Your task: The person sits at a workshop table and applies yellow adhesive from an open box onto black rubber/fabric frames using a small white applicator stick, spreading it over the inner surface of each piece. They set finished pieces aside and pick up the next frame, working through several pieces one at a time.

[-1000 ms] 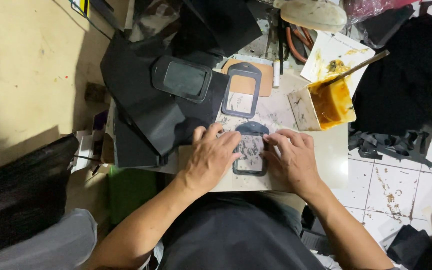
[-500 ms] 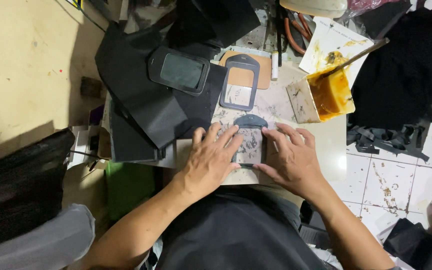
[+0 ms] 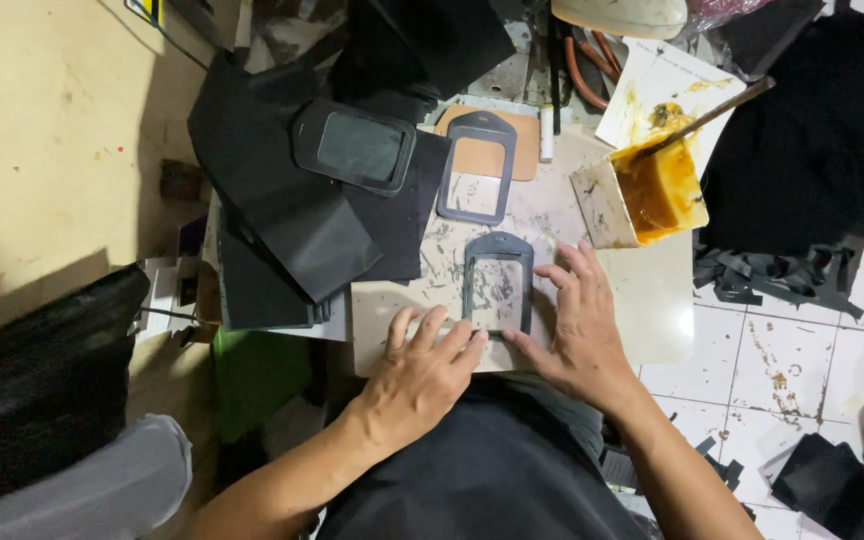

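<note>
While both hands press flat, notes:
Left hand (image 3: 422,365): open, fingertips at frame's lower edge.
Right hand (image 3: 577,325): spread, beside frame.
Frame (image 3: 498,283): lying near surface (image 3: 652,300) front edge.
Progress: second frame (image 3: 478,168) waits; glue tub (image 3: 652,190) near.

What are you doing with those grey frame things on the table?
A person's left hand and right hand press flat beside a grey card-holder frame lying on a stained work board. Fingertips touch its lower edge and right side. A second frame lies further up, next to a tub of yellow glue with a stick in it, among black sheets.
</note>
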